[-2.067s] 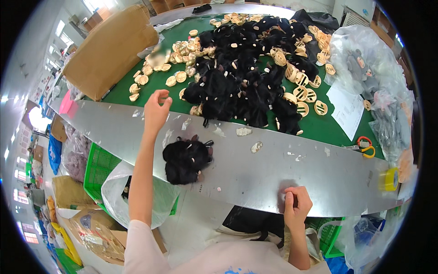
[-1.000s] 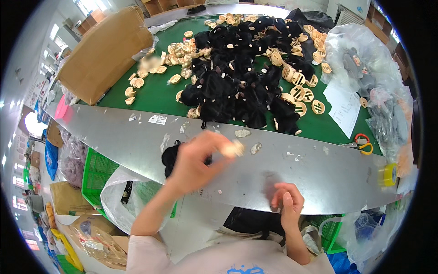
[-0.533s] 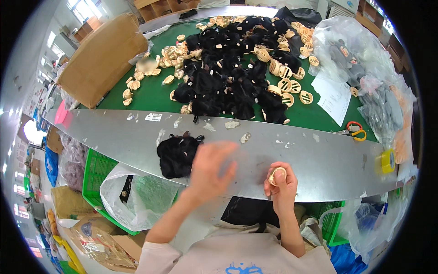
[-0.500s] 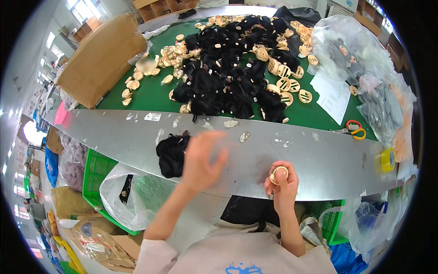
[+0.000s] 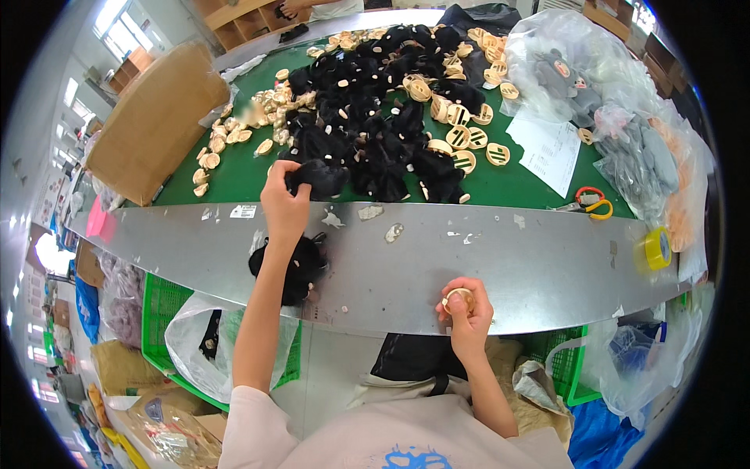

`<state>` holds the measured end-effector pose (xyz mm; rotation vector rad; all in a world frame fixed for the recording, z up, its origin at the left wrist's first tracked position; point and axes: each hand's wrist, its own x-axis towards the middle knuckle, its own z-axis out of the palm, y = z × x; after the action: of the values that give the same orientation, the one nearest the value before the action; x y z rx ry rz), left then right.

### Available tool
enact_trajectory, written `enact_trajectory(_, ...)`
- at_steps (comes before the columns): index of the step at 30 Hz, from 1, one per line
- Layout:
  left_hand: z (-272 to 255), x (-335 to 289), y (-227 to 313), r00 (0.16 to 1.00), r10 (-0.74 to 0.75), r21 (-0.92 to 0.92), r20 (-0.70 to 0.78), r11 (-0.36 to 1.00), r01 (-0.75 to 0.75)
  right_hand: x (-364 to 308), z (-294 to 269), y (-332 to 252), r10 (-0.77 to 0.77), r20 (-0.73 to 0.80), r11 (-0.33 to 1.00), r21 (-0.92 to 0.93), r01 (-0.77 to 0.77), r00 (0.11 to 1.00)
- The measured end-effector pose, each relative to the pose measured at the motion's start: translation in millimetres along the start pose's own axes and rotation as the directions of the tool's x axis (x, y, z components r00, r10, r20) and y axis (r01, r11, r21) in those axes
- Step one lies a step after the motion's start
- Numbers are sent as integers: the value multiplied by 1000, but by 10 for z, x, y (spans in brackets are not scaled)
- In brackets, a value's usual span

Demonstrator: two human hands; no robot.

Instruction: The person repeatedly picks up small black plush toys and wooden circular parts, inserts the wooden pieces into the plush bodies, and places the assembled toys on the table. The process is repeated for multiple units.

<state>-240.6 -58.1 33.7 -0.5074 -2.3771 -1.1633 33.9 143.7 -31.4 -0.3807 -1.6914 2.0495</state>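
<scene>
My left hand reaches to the near left edge of the heap, its fingers and thumb closed around a black furry plush piece. Below it, partly behind my forearm, another black plush piece lies on the steel table edge. Close to the near edge, my right hand holds a small round cream-and-gold plastic piece between thumb and fingers. A large heap of black plush pieces covers the middle of the green tabletop.
Round cream slotted pieces lie right of the heap; gold cup-like pieces lie left. A cardboard box, paper sheet, scissors, yellow tape roll and plastic bag of grey plush surround them. Green crates stand below.
My left hand has moved up and away from the plush piece on the steel to the heap, closing on another piece there. My right hand still holds the round piece.
</scene>
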Motion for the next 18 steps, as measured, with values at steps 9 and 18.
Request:
enact_trajectory(9, -680, -878, 954, 992, 4, -394, 125, 918, 46, 46, 105, -251, -147, 236, 983, -73, 169, 961)
enact_trajectory(18, -685, -1674, 995, 863, -288, -695, 416, 510, 506, 253, 691, -621, -2, 615, 944, -259, 204, 788)
